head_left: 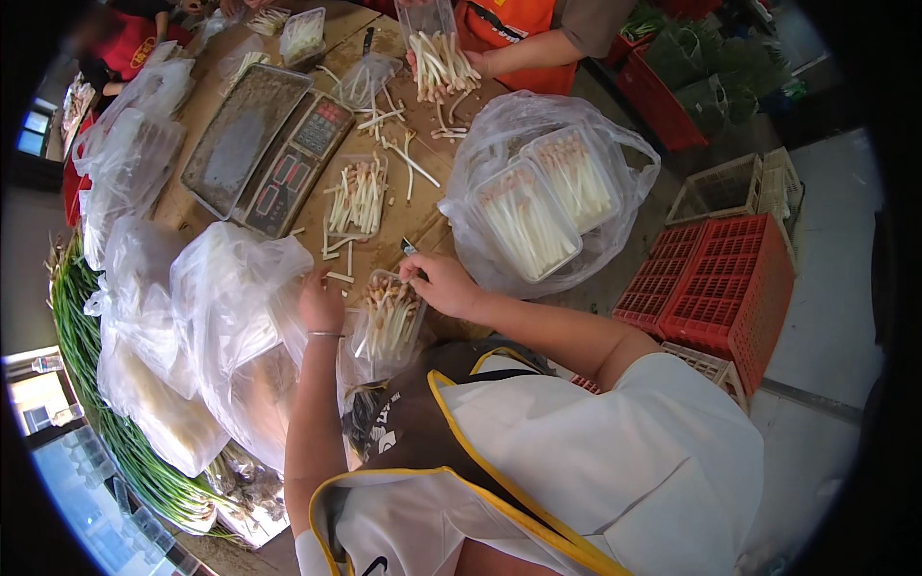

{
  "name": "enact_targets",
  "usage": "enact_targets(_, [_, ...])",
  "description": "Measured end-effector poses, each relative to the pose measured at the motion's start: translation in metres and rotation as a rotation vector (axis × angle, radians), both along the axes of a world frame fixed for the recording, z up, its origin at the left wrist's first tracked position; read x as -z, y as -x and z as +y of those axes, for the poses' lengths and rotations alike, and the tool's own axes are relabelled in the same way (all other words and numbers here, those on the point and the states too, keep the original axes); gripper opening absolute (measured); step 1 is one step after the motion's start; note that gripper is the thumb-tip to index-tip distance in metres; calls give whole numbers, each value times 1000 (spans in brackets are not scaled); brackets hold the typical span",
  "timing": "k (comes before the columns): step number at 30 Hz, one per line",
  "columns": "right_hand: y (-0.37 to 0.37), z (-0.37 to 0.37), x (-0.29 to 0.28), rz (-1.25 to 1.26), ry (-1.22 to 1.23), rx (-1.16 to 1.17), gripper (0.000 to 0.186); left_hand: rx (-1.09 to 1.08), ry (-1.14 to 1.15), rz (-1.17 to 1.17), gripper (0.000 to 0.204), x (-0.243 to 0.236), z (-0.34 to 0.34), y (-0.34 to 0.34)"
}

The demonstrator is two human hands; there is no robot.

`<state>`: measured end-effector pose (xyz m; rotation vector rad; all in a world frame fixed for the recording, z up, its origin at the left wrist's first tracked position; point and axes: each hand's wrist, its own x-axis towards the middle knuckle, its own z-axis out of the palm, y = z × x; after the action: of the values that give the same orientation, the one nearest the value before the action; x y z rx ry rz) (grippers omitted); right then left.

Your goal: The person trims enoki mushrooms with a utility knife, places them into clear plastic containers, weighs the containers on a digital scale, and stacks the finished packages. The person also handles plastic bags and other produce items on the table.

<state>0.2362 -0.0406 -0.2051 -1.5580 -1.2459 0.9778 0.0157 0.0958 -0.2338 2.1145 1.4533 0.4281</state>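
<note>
My left hand [322,304], with a band at its wrist, is beside a clear plastic bag [235,288]; its fingers look curled, and what they hold is hidden. My right hand [442,285] is closed on a small dark-ended tool [408,247], seemingly a knife, whose blade I cannot make out. Between my hands, close to my body, is a clear plastic tray [377,344] of white stalks with brownish ends [389,305]. Just beyond it lies another filled tray [357,197], with short cut pieces beside it.
A digital scale [279,154] stands on the table. At right, an open plastic bag [490,134] holds two filled trays. Loose stalks [411,163] and a black-handled knife [368,40] lie farther back. Across, a person's hand [473,65] holds stalks. Red crates [715,278] and green onions [106,384] flank me.
</note>
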Motion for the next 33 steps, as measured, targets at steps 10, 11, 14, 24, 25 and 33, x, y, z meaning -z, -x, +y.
enact_targets(10, [3,4,-20,-374,-151,-205,12,-78,204,62,29,-2,28,-41])
enact_targets(11, [1,3,-20,-369,-139,-195,12,-46,153,75,31,12,35,-36])
enact_targets(14, [-1,5,-19,-337,-120,-136,10,19,30,130,35,67,49,-21])
enact_targets(24, [0,98,-5,-355,-185,17,9,-32,55,318,23,66,50,-29])
enact_targets(25, [0,107,-4,-387,-177,18,9,-19,50,311,22,62,50,-30])
enact_targets(33, [-2,96,-9,-269,-110,-24,11,62,-60,-61,14,43,27,-7])
